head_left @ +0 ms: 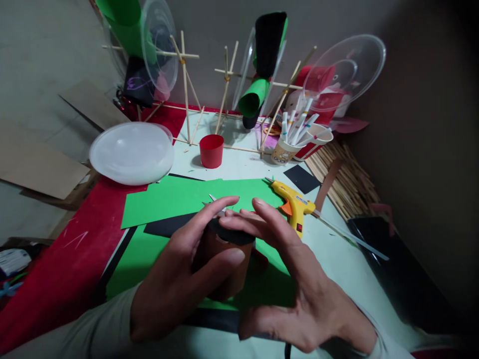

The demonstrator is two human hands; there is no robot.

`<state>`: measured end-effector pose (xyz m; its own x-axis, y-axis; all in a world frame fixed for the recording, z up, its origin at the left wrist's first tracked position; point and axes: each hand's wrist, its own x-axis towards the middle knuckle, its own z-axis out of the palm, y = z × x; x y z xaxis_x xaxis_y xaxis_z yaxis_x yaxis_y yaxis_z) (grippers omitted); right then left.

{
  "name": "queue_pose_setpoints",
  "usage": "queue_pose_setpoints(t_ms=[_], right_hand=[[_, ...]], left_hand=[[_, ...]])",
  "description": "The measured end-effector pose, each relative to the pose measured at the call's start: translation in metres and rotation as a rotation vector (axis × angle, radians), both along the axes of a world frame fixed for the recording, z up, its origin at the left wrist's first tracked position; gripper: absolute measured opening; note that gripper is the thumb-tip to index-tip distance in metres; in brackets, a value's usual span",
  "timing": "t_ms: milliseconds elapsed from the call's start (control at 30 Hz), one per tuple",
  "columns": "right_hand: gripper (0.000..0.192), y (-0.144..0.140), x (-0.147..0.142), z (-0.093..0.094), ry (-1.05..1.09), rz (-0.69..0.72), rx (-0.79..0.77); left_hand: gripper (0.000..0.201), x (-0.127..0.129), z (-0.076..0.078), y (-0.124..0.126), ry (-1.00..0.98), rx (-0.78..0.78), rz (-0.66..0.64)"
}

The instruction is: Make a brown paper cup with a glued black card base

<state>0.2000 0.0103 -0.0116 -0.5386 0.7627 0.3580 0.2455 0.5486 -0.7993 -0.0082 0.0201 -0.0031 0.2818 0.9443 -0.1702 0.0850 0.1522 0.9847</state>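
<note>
Between my hands stands a brown paper cup (239,267), with a black paper disc (241,237) lying over its top. My left hand (187,264) is wrapped around the cup's left side, thumb across the front. Over the disc reach the fingers of my right hand (295,269); they touch or nearly touch it, with the thumb held well apart. Beneath the cup lie green sheets (168,207) and black paper (164,225). Pointed metal tips (211,198), apparently scissors, show behind my left fingers.
A yellow glue gun (295,199) lies at the right, its glue stick trailing. Behind are a small red cup (211,152), a translucent bowl (130,152), stick frames (185,89) carrying cups and clear discs, and a paper cup (284,153) of paper straws. Wooden sticks (348,179) lie at right.
</note>
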Motion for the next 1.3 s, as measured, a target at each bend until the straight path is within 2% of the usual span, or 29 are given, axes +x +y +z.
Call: queue_pose_setpoints(t_ms=[133, 567, 800, 933, 1000, 1100, 1300], right_hand=[[0.118, -0.001, -0.001, -0.001, 0.003, 0.015, -0.007], [0.096, 0.001, -0.001, -0.001, 0.009, 0.047, 0.006], [0.094, 0.000, 0.000, -0.001, 0.023, 0.017, 0.012], [0.095, 0.001, 0.001, -0.001, 0.023, 0.005, 0.018], [0.095, 0.002, 0.002, -0.002, 0.034, 0.018, 0.036], [0.091, 0.003, 0.001, -0.004, 0.097, -0.006, 0.034], [0.079, 0.000, -0.005, -0.008, 0.207, -0.090, -0.020]], left_hand=[[0.057, 0.006, 0.005, -0.002, 0.003, 0.052, 0.043], [0.068, 0.006, 0.009, 0.000, -0.039, -0.083, -0.023], [0.077, 0.008, 0.011, 0.001, -0.103, -0.119, 0.001], [0.082, 0.008, 0.013, 0.001, -0.103, -0.198, -0.080], [0.083, 0.008, 0.013, 0.000, -0.091, -0.211, -0.080], [0.083, 0.009, 0.011, 0.000, -0.053, -0.169, -0.038], [0.068, 0.008, 0.006, -0.001, 0.124, 0.012, 0.037]])
